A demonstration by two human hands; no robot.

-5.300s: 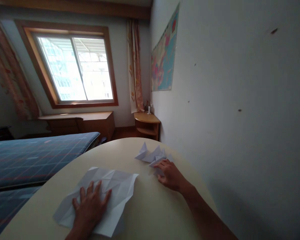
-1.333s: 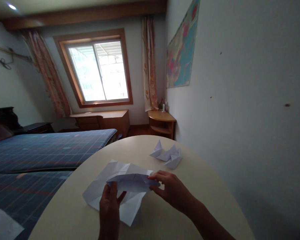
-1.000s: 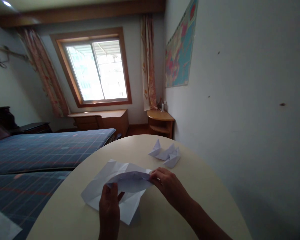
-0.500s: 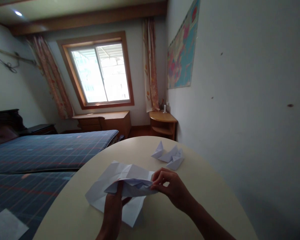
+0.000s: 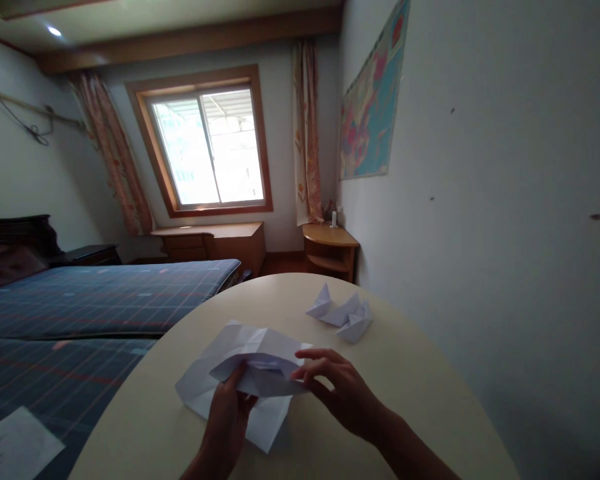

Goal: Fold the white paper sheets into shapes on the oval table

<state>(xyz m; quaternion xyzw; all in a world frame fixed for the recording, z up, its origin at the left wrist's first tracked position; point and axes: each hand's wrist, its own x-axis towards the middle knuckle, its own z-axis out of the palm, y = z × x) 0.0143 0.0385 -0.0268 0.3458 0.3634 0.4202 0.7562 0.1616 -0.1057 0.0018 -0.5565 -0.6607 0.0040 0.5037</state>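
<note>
My left hand (image 5: 230,407) grips the left part of a folded white paper (image 5: 267,385), thumb on its upper side and fingers beneath. The folded paper is a long pointed shape, parted along its top so that inner folds show. At its right end, my right hand (image 5: 337,387) has the thumb and a finger on the corner, with the index finger raised apart. Under the folded paper a larger creased white sheet (image 5: 197,383) lies spread on the round table (image 5: 405,413).
Several folded paper boats (image 5: 353,323) stand close together at the far right of the table. A wall (image 5: 505,300) runs along the right side. To the left is a bed (image 5: 105,300) with a plaid cover and a loose sheet of paper (image 5: 20,443) on it.
My right hand's index finger has lifted from the folded paper and its fingers have spread. The paper's upper edge now bows further open. The whole view has shifted slightly.
</note>
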